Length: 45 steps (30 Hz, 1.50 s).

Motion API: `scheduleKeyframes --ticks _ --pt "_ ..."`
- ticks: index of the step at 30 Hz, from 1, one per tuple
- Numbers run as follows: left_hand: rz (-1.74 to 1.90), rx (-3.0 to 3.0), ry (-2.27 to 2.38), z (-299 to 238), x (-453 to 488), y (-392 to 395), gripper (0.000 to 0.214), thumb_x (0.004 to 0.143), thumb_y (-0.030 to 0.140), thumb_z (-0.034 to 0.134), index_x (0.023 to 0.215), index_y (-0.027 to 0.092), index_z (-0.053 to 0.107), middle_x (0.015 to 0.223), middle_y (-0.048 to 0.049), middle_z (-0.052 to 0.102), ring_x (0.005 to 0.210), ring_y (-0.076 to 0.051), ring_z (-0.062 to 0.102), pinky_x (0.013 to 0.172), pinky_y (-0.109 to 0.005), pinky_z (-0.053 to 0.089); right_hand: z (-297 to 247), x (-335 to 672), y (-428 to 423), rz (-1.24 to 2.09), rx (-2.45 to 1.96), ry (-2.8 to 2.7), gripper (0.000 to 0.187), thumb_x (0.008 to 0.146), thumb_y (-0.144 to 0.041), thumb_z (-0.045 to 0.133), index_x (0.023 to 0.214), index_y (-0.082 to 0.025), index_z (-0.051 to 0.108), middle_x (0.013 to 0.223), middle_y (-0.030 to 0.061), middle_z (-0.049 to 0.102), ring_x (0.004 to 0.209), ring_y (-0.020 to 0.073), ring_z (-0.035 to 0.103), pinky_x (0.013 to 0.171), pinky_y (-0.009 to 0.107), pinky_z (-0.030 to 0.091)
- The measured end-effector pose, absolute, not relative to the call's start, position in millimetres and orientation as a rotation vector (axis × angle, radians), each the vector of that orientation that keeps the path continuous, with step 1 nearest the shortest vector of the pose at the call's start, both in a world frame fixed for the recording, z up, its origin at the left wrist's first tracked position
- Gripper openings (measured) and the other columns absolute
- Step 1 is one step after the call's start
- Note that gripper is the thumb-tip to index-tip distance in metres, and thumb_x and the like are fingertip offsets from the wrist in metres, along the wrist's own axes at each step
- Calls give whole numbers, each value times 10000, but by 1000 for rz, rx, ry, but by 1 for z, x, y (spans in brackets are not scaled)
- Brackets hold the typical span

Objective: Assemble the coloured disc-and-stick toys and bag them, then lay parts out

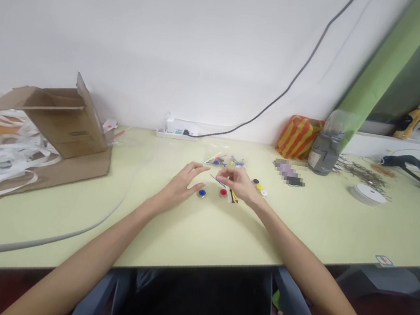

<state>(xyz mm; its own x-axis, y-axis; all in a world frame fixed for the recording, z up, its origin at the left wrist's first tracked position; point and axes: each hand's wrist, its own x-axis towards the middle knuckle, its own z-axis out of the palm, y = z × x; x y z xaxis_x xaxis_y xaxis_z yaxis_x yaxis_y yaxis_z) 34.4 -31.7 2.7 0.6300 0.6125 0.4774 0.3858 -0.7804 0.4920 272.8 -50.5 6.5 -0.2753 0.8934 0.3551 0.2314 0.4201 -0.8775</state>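
Head view: both hands above the table (313,229)
Left hand (181,186): open, blue cap (202,193) just right of it
Right hand (238,182): pinching thin stick (217,179), red cap (222,192) below it

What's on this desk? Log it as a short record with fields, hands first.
left hand: open, fingertips nearest a round blue cap
right hand: pinching a thin stick
near right hand: a round red cap, yellow and black sticks, three small pots
behind hands: a clear plastic bag of coloured pieces
surface: a pale green desk
rest: a cardboard box, a white power strip, a striped orange bag, a white spool
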Motion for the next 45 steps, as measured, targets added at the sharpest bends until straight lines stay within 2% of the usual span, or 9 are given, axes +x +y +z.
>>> scheduleKeyframes --ticks 4,7,10,13,18,21,27,31,45 --pt "863 2336 746 3 33 -27 323 993 450 483 1178 253 662 1197 -77 574 1110 -207 576 942 -341 493 -2 252 -60 1337 -862 -1488 351 753 -471 781 858 -171 633 672 -17 579 542 94 416 518 237 283" --pt "830 2243 764 4 31 -25 337 968 491 509 1003 214 699 1108 -71 605 1024 -192 591 862 -307 493 -8 244 -62 1466 -821 -1371 327 713 -399 816 838 -173 616 713 3 615 582 95 473 535 227 307" --pt "809 2169 786 8 30 -25 355 930 513 554 895 182 676 1041 -68 615 973 -185 582 811 -285 478 -9 241 -62 1491 -804 -1321 310 691 -359 826 820 -177 610 766 26 644 690 126 570 586 226 375" --pt "706 2061 796 13 28 -27 384 918 534 549 848 164 627 858 -38 605 774 -146 547 667 -249 441 -9 242 -60 1503 -827 -1269 322 708 -394 813 829 -180 605 809 44 670 743 146 622 580 221 393" --pt "500 1916 831 19 20 -26 426 890 550 581 706 170 526 594 28 475 515 -86 395 501 -222 306 -10 247 -57 1504 -927 -1256 438 836 -593 645 964 -175 615 777 54 678 614 139 623 475 208 340" --pt "452 1897 883 20 14 -23 460 866 562 601 643 180 474 546 37 443 475 -78 376 491 -223 296 -11 249 -58 1427 -931 -1358 383 855 -547 621 969 -183 591 700 11 633 526 115 562 440 201 306" --pt "365 1867 1030 14 10 -19 460 842 578 602 633 185 484 444 44 414 418 -77 312 460 -233 254 -10 246 -60 1234 -1106 -1548 148 799 -275 595 915 -202 540 542 -85 473 448 75 376 428 176 274" --pt "340 1838 1062 11 13 -19 402 828 555 616 709 174 559 426 48 428 397 -80 316 440 -226 245 -10 248 -61 1263 -1224 -1565 175 772 -236 577 924 -217 493 555 -83 501 456 81 389 426 172 274" --pt "282 1978 1111 -2 17 -12 386 779 530 653 664 176 547 398 39 453 358 -82 346 400 -214 249 -23 246 -57 1023 -1384 -1884 170 774 -128 532 876 -228 441 562 -82 507 473 93 401 489 194 287"
